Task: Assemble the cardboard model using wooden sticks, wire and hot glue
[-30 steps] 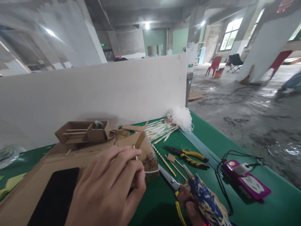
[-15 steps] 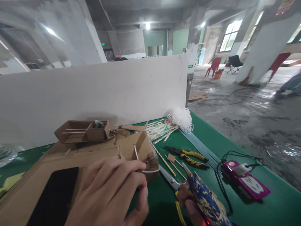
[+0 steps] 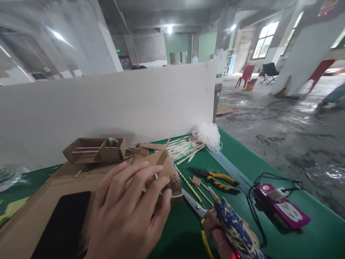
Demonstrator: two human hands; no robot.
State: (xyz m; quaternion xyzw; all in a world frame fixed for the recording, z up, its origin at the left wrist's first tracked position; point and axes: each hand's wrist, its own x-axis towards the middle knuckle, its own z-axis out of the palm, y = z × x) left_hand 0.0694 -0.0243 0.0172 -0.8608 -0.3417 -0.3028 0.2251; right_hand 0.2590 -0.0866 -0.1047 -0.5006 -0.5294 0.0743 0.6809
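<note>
My left hand (image 3: 132, 205) reaches over a small open cardboard box (image 3: 155, 158). Its thumb and index finger come together at the box's near right corner, by a thin dark piece (image 3: 171, 184); what lies between the fingertips is hidden. A white stick (image 3: 156, 176) shows between the fingers, and a white cord (image 3: 177, 196) runs along the box's edge. In my right hand (image 3: 219, 239) is a glue gun (image 3: 234, 226) with a blue and cream patterned covering, its nozzle pointing up and left. A red light glows near its handle. Scissors (image 3: 194, 203) lie partly beneath that hand.
Pliers (image 3: 215, 178), a twisted yellow stick (image 3: 188, 182) and thin wooden strips (image 3: 183, 149) lie on the green table. Further right are long clear sticks (image 3: 229, 165) and a purple power strip (image 3: 281, 205). A black phone (image 3: 63, 223) rests on cardboard at left; a white panel (image 3: 107, 104) stands behind.
My left hand has shifted slightly up, its fingers spreading further over the box, and the thumb has risen to meet the index finger. My right hand and the glue gun stay nearly still.
</note>
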